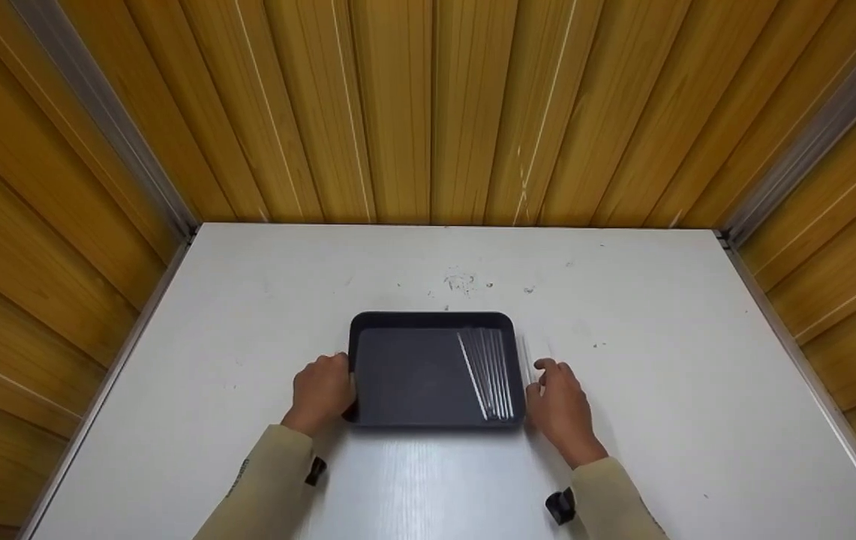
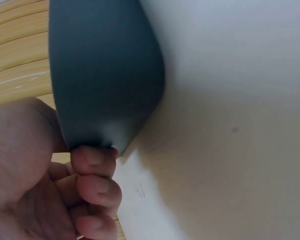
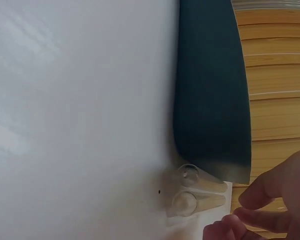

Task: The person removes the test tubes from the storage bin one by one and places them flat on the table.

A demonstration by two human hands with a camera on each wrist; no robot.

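Note:
A dark rectangular tray (image 1: pixel 412 375) lies on the white table, with several thin clear tubes (image 1: pixel 486 375) fanned along its right side. My left hand (image 1: pixel 322 390) grips the tray's left edge; in the left wrist view its fingers (image 2: pixel 101 192) are curled at the tray wall (image 2: pixel 105 75). Close to the right edge, my right hand (image 1: pixel 563 409) has its fingers loosely bent, and I see nothing held in them. Two more clear tubes (image 3: pixel 185 202) lie outside the tray beside that hand, their round ends showing in the right wrist view.
The white table (image 1: pixel 270 300) has small dark marks beyond the tray. Wood-patterned panels (image 1: pixel 397 112) stand behind and at both sides, joined by grey metal posts (image 1: pixel 109 112). Dark wrist devices (image 1: pixel 561 506) are at both sleeves.

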